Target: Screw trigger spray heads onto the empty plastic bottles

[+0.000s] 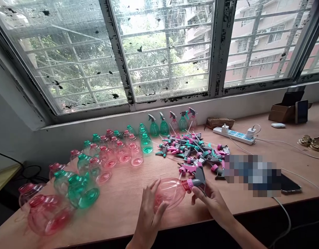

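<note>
I hold a clear pink spray bottle point(172, 193) on its side just above the wooden table point(123, 204), near the front edge. My left hand point(149, 211) wraps its fingers round the bottle's body. My right hand point(210, 200) pinches the pink collar and grey trigger head point(197, 180) at the bottle's neck. Just behind lies a heap of loose pink, teal and grey trigger heads point(194, 152).
Several open pink and green bottles point(107, 155) lie across the left of the table. Several finished spray bottles point(172, 122) stand by the window wall. A power strip point(234, 135), cables, a phone point(289, 185) and a cardboard box point(281, 112) sit on the right.
</note>
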Available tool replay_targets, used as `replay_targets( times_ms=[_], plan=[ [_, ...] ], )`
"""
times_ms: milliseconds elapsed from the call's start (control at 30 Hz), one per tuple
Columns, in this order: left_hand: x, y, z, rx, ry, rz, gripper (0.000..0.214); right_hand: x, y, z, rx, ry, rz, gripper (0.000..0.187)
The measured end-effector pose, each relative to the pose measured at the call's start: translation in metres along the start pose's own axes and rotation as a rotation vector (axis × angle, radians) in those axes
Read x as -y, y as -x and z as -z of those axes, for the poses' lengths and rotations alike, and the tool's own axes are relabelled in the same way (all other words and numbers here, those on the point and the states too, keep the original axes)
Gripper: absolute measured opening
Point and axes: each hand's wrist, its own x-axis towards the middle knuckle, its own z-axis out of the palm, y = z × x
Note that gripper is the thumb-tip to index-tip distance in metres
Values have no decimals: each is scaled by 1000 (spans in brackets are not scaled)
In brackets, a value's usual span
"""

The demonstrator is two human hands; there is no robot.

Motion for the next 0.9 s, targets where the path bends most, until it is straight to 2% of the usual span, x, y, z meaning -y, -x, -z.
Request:
replay_targets(
  times_ms=[100,200,267,367,467,600,767,900],
  plan=[
    [-1,-5,0,-35,129,34,57,-2,-3,2,-2,-4,-13,27],
    [0,-9,-2,-12,358,163,66,-6,-5,5,1,-29,-26,27],
    [4,-10,-5,9,501,252,78,-9,-6,7,6,-44,-30,29],
    [11,-11,-8,31,563,313,97,-11,-7,9,17,-55,-67,36],
    [14,-12,-9,63,537,318,107,-13,-6,9,14,-18,-129,42],
    [10,-12,-6,85,444,258,101,-16,-8,7,41,90,-180,39],
    [11,-9,-7,-4,469,225,96,-21,-11,5,73,165,-200,48],
    [17,-7,-12,-27,510,199,99,-18,-9,5,86,172,-218,52]
  ],
)
